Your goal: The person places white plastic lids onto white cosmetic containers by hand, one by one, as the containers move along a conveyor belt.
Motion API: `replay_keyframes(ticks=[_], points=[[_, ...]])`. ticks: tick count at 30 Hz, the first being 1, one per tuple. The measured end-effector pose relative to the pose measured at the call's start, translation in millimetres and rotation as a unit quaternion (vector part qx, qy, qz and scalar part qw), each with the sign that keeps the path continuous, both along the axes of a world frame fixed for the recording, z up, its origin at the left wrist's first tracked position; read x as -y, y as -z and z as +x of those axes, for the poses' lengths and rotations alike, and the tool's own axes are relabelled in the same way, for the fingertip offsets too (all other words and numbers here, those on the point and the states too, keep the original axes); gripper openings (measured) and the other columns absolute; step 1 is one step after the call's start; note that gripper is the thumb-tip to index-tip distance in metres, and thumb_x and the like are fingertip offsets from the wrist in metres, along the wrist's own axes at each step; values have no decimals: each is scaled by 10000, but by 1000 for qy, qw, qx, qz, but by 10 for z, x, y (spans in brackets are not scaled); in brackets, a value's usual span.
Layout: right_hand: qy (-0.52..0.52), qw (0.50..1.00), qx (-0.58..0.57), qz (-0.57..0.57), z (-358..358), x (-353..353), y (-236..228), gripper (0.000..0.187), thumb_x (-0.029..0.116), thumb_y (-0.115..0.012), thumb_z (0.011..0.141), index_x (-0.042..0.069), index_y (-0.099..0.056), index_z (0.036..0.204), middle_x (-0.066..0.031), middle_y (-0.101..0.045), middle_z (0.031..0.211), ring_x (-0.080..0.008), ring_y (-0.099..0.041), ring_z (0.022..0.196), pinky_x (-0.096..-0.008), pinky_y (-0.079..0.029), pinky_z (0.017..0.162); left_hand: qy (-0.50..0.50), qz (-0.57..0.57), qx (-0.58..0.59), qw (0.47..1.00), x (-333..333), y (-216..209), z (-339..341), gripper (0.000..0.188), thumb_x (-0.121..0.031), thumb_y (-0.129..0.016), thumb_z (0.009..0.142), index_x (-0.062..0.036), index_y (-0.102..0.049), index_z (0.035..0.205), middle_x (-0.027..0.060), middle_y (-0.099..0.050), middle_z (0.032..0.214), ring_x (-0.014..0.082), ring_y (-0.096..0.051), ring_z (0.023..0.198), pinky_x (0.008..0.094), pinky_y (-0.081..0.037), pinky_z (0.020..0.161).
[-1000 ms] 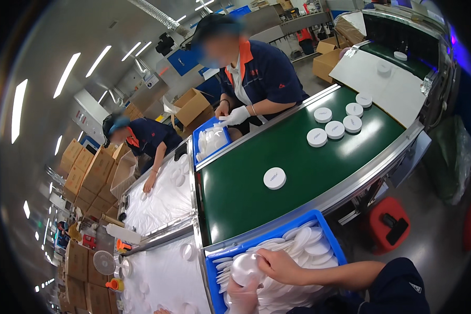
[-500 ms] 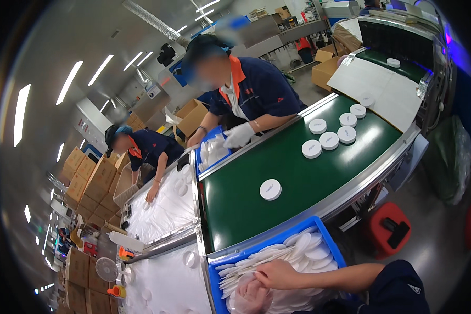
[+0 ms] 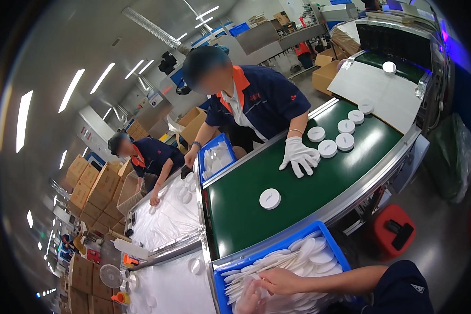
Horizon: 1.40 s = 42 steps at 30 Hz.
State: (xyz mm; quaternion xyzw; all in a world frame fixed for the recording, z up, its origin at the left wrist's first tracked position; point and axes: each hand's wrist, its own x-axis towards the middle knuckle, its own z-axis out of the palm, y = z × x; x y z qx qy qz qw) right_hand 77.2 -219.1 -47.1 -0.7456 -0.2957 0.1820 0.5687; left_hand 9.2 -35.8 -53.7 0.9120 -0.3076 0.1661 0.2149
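My right hand (image 3: pixel 281 281) is bare and reaches in from the right over a blue bin (image 3: pixel 327 236). Its fingers are pinched together at the edge of a thin clear plastic glove (image 3: pixel 250 292). Inside that glove is my left hand (image 3: pixel 246 301), low in the bin; its fingers are too blurred to make out. Under and around both hands lie many thin white discs (image 3: pixel 319 256), heaped and overlapping. Beyond the bin, one round white piece (image 3: pixel 270 199) with a printed top sits alone on the green conveyor belt (image 3: pixel 246 225).
Across the belt, a co-worker's white-gloved hand (image 3: pixel 300 157) hovers near several round white pieces (image 3: pixel 327 148). A second blue bin (image 3: pixel 224 166) stands by that person. Film-covered tables (image 3: pixel 167 288) lie left, where another person (image 3: pixel 152 157) works. A red stool (image 3: pixel 390 233) stands at right.
The co-worker's gloved hand has moved from the far bin onto the belt, fingers spread. My hands stay together over the near bin, shifted slightly.
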Motion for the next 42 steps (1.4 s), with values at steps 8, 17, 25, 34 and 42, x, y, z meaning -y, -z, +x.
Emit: replay_keyframes(ticks=[8, 17, 25, 34, 42], points=[[22, 924, 371, -89, -215, -171, 436, 263, 318, -536, 813, 85, -548, 935, -71, -592, 748, -282, -584, 764, -404, -470, 653, -396, 3, 38, 917, -1402, 126, 444, 391, -111, -567, 806, 42, -479, 1154, 229, -504, 1160, 341, -480, 1101, 353, -386, 945], [-69, 937, 295, -171, -133, -312, 32, 114, 101, -532, 698, 39, -601, 632, -128, -597, 713, -296, -613, 721, -407, -495, 604, -508, 105, 223, 826, -2150, 532, 665, 445, -63, -587, 779, 21, -417, 1181, 185, -488, 1151, 292, -477, 1085, 347, -376, 941], [-74, 941, 313, -104, 83, -401, 139, 85, 115, -548, 659, 54, -605, 672, -123, -599, 691, -293, -611, 695, -408, -481, 568, -371, -99, -98, 918, -499, -123, 1503, 526, -129, -611, 769, 9, -386, 1224, 193, -478, 1202, 303, -450, 1145, 327, -342, 972], [-208, 958, 70, 186, 738, 23, -8, 101, 98, -572, 763, 23, -626, 720, -72, -555, 606, -132, -542, 562, -296, -436, 507, -47, 70, -54, 995, 754, 342, 2953, 804, -325, -694, 685, 9, -297, 1300, 211, -373, 1280, 368, -341, 1195, 404, -306, 1000], [347, 904, -93, 231, 1601, 220, 76, 168, 157, -598, 782, 6, -599, 707, -49, -572, 581, -115, -522, 485, -267, -409, 469, -26, -620, -471, 627, 637, -67, 2430, 482, -439, -334, 908, -58, -461, 1174, 116, -524, 1154, 262, -524, 1042, 368, -463, 843]])
